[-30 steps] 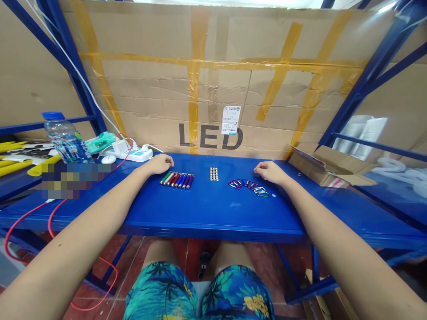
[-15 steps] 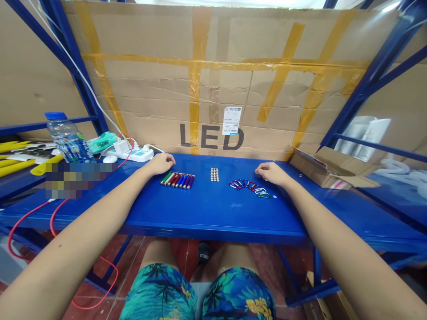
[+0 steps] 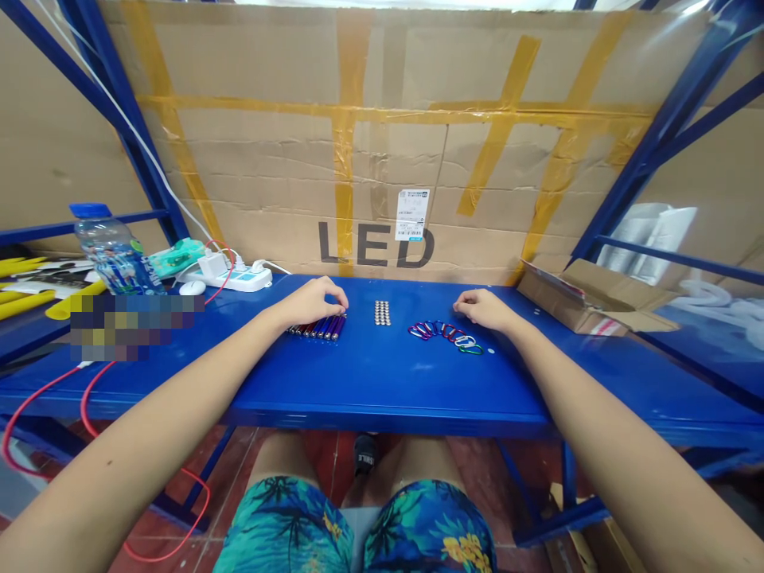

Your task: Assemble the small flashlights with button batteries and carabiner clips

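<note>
My left hand (image 3: 317,301) is over the far ends of a row of small coloured metal tubes (image 3: 316,330) that look like mini flashlights. Its thumb and index finger curve into a pinch by the purple tube at the right end. Whether the fingertips grip that tube is too small to make out. The hand covers part of the row. My right hand (image 3: 482,309) rests on the blue table with its fingers curled in and nothing seen in them. In front of it lies a curved row of coloured carabiners (image 3: 445,330). Small silver button cells (image 3: 382,313) stand in columns between the hands.
A bottle with a blue cap (image 3: 116,251), a white power strip (image 3: 239,278) and red cables are at the left. An open cardboard box (image 3: 597,298) stands at the right. Behind the blue table (image 3: 382,382) rises a large cardboard sheet (image 3: 286,175) marked LED.
My left hand has moved right, from behind the left end of the tube row to its right end, and its thumb and index finger now form a pinch. My right hand has stayed nearly still.
</note>
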Demonstrator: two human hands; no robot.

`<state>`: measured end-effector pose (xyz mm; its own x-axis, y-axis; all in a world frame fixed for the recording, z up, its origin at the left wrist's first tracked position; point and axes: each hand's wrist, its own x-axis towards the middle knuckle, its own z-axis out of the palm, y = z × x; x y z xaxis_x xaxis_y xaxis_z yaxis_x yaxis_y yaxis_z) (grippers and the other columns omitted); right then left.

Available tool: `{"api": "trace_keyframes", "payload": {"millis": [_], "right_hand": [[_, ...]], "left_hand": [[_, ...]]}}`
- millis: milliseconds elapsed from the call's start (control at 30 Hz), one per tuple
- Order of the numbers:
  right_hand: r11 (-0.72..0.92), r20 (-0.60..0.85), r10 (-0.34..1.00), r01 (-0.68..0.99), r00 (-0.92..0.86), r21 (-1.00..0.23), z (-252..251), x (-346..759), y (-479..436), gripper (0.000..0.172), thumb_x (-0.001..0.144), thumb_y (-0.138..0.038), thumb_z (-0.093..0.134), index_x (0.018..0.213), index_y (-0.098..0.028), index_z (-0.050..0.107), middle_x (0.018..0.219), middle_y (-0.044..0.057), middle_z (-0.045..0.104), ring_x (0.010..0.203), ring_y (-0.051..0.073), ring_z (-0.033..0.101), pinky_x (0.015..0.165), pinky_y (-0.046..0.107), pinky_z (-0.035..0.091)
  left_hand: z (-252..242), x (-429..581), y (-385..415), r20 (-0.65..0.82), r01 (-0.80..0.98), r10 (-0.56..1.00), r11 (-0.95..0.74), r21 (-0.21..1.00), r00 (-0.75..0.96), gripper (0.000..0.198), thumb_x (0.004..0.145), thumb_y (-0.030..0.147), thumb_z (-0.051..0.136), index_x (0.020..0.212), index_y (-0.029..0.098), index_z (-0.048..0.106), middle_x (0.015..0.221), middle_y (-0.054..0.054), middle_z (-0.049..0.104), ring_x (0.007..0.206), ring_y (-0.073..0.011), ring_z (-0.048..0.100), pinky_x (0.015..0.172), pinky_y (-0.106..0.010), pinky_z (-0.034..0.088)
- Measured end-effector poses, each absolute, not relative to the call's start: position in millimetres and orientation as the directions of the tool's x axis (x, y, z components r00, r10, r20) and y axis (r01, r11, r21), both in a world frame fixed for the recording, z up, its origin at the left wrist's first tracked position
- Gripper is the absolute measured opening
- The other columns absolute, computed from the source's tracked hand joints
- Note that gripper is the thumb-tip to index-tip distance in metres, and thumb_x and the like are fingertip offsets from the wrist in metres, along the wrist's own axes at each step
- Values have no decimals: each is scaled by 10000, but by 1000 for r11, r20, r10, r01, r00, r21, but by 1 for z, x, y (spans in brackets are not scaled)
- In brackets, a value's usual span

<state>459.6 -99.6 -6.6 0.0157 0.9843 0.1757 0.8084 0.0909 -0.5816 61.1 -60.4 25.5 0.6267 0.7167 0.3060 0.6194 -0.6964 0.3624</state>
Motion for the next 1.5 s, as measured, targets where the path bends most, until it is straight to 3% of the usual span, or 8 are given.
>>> {"api": "trace_keyframes", "payload": {"millis": [400,767,1100,1267,1500], "right_hand": [[97,177,984,843,-2,-529,-3,456,-102,167,761,-310,583,716,-169,661,646,29,659,605,149,553,567,252,412],[87,163,987,855,-2,-511,-3,457,-101,182,784,-316,575,734,-167,666,653,27,657,591,144,548,582,259,411],[79,153,988,847,2,-526,-3,456,-102,171,775,-318,590,734,-172,669,649,24,656,584,145,539,569,259,411],[75,150,989,850,4,-521,-3,457,-101,174,777,-317,587,736,-171,671,658,26,665,597,148,546,578,262,415],[88,154,988,856,-10,-509,-2,456,-102,179,777,-316,576,735,-168,668,656,26,657,593,146,541,578,263,412]], "left_hand": [[20,68,-54,257,647,734,-677,350,629,171,781,354,659,866,256,771,979,-48,679,916,-207,615,907,-342,467],[29,74,-60,299,590,728,-679,436,617,147,778,325,668,853,237,760,982,-43,648,926,-199,618,922,-354,461],[38,61,-65,128,668,719,-686,288,683,105,749,310,700,833,266,744,968,-40,611,1047,-237,538,1025,-419,346],[37,65,-68,118,642,693,-708,294,711,112,782,343,678,829,270,748,971,-47,658,1082,-246,529,1069,-463,258],[35,69,-74,100,601,652,-739,304,752,161,798,422,678,821,284,757,960,-28,693,1076,-239,535,1026,-411,287]]}}
